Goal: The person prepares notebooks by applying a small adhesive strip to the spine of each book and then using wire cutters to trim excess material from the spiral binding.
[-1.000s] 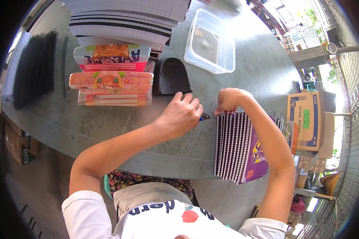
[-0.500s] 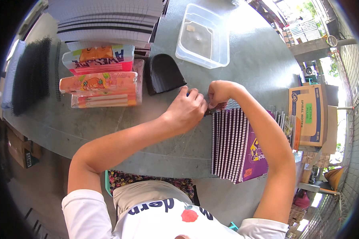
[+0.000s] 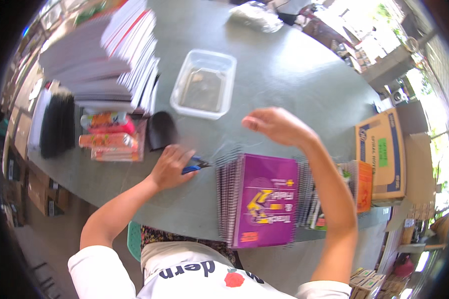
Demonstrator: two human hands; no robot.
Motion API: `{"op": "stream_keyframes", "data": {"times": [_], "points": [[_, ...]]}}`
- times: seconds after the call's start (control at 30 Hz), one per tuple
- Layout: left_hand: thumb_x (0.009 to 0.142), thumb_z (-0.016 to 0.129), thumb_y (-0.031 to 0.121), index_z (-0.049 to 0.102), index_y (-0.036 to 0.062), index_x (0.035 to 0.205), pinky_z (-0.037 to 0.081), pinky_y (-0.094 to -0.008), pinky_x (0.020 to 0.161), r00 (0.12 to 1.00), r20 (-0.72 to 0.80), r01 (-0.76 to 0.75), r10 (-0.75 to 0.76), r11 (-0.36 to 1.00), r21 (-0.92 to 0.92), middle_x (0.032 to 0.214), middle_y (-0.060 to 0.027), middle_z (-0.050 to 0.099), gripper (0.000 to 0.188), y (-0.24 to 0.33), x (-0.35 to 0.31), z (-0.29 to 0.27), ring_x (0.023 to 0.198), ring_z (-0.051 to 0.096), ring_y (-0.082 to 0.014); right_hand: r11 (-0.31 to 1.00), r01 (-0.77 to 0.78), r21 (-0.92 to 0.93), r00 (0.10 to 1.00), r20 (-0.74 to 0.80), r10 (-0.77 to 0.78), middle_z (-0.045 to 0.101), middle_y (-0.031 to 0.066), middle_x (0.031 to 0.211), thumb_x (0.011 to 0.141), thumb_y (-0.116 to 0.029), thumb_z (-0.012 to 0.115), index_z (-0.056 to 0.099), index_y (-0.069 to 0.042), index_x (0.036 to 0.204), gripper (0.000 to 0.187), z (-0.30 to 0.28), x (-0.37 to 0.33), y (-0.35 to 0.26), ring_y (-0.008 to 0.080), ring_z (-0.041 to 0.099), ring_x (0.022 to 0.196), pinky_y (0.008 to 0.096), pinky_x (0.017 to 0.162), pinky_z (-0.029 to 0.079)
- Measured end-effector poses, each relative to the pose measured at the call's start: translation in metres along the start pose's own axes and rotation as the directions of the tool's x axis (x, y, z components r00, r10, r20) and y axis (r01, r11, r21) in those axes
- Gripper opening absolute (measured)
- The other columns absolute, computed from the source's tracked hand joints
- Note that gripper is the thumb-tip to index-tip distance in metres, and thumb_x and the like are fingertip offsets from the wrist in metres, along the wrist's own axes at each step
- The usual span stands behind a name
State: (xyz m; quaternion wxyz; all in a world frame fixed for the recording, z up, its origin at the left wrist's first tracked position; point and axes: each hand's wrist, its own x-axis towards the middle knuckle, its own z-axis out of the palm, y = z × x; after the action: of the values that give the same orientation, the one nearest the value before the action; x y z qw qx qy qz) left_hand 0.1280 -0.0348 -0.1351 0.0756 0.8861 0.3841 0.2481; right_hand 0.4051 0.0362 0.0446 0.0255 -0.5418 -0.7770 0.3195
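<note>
My left hand (image 3: 172, 167) is closed around a pair of blue-handled pliers (image 3: 197, 165), whose dark jaws point right toward the notebooks. A stack of purple-covered spiral notebooks (image 3: 269, 199) lies by the near table edge, with wire coils showing along its sides. Above and beyond that stack hovers my right hand (image 3: 280, 127), its fingers curled together. Whatever it may be pinching is too small to make out. Beyond my hands sits a clear plastic tub (image 3: 203, 84) with a small pale piece in it. A black scoop-shaped holder (image 3: 161, 130) stands just past my left hand.
Packaged goods in pink and orange wrappers (image 3: 107, 141) lie at left, near black wire coils (image 3: 58, 124) and tall paper stacks (image 3: 95, 60). More spiral notebooks (image 3: 317, 199) and a cardboard box (image 3: 381, 154) stand at right. A crumpled clear plastic bag (image 3: 256, 17) rests at the far edge.
My hands, together at the notebooks' coil end before, have parted. The left drew away leftward with the pliers; the right rose off the stack. The view has shifted, showing more of the purple cover.
</note>
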Motion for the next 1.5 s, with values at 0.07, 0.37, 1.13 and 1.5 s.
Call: {"op": "stream_keyframes", "data": {"times": [0.07,0.37,1.13,1.5], "points": [[0.067,0.071,0.028,0.05,0.0034,0.111,0.036,-0.043,0.09,1.0,0.02,-0.014,0.014,1.0,-0.005,0.104,-0.013,0.05,0.054,0.004,0.007,-0.004,0.103,0.046,-0.0315,0.995,-0.1,0.012,0.995,0.0,0.1,0.065,0.0202,0.09,0.084,-0.067,0.039,0.065,-0.001,0.094,0.071,0.006,-0.025,0.023,0.0347,0.062,0.088,0.0408,0.078,0.048],[0.068,0.069,0.031,0.05,0.0045,0.108,0.036,-0.0412,0.089,0.998,0.06,-0.015,0.01,0.996,0.084,0.103,-0.0122,0.049,0.051,0.018,0.018,-0.001,0.101,0.046,-0.0297,0.975,-0.177,-0.138,0.984,0.001,0.178,0.065,0.0214,0.087,0.079,-0.068,0.044,0.062,0.002,0.091,0.072,0.073,-0.032,-0.001,0.0337,0.064,0.086,0.0409,0.074,0.05],[0.071,0.068,0.031,0.054,0.0037,0.107,0.04,-0.0408,0.08,0.951,0.192,0.229,-0.243,0.969,0.093,0.096,-0.0106,0.054,0.047,0.028,0.01,-0.004,0.092,0.052,-0.0269,0.967,-0.253,0.045,0.964,-0.074,0.255,0.063,0.0227,0.1,0.088,-0.065,0.029,0.06,-0.004,0.109,0.071,0.091,-0.019,0.013,0.0324,0.061,0.095,0.0432,0.082,0.046],[0.065,0.071,0.025,0.057,0.0054,0.113,0.033,-0.0435,0.09,0.987,0.154,-0.047,0.049,0.999,-0.016,0.099,-0.0101,0.057,0.053,0.002,0.023,-0.004,0.097,0.052,-0.0249,0.744,-0.667,-0.05,0.586,0.581,0.565,0.066,0.0157,0.092,0.084,-0.053,0.055,0.063,0.005,0.099,0.06,0.086,0.077,0.017,0.0236,0.065,0.076,0.0362,0.068,0.054]]}}
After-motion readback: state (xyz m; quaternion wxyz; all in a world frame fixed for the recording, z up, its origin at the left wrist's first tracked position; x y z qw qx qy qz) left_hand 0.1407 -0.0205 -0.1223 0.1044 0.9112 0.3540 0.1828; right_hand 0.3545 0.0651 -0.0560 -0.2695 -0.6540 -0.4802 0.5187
